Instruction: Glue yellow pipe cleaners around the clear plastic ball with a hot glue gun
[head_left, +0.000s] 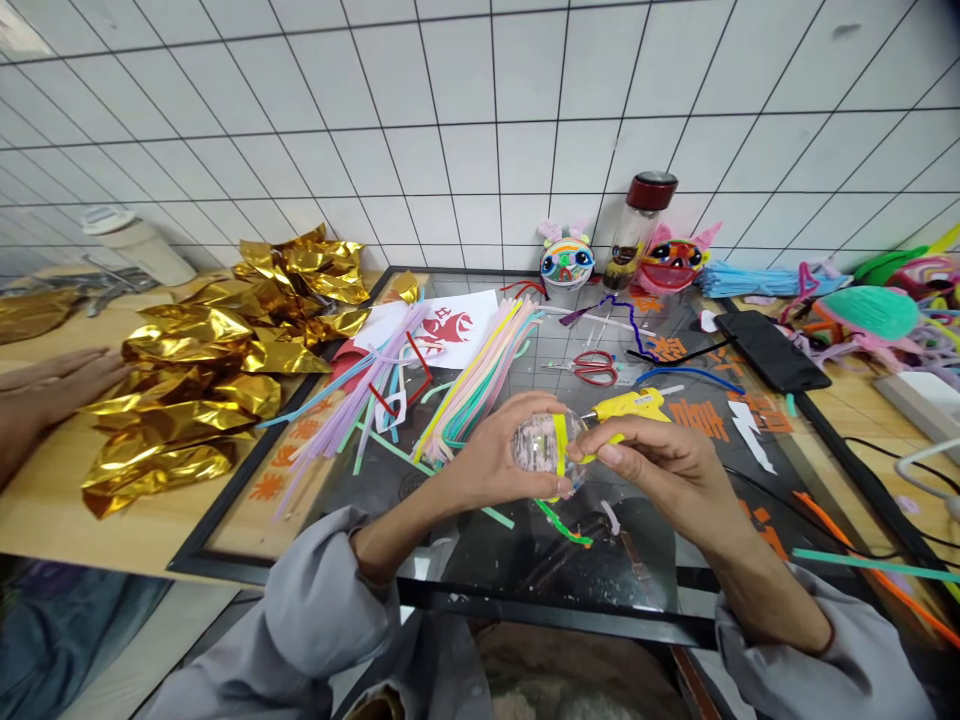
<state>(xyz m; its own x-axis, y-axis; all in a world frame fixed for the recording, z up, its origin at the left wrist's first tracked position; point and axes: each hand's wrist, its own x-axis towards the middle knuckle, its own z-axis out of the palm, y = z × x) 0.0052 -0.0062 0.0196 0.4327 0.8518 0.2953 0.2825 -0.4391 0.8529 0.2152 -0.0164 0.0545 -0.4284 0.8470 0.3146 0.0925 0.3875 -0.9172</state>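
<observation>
My left hand point(491, 450) is wrapped round a clear, rounded plastic container point(534, 447) with pale pink showing in it. A yellow strip point(561, 445) runs up its side. Against the container's right side, my right hand point(660, 465) pinches a yellow pipe cleaner point(604, 448) between thumb and finger. Just behind that hand, a yellow glue gun point(634, 404) lies with its nozzle toward the container. A bent green pipe cleaner point(564, 524) and a short pale piece point(611, 517) lie below my hands. Red-handled scissors point(594, 367) rest farther back.
Pastel pipe cleaners point(480, 375) and crumpled gold foil point(202, 370) spread to the left; another person's hand point(64, 385) is beside the foil. Two decorated animal heads and a bottle point(639, 230) stand by the tiled wall. A phone point(772, 350) and cables lie right.
</observation>
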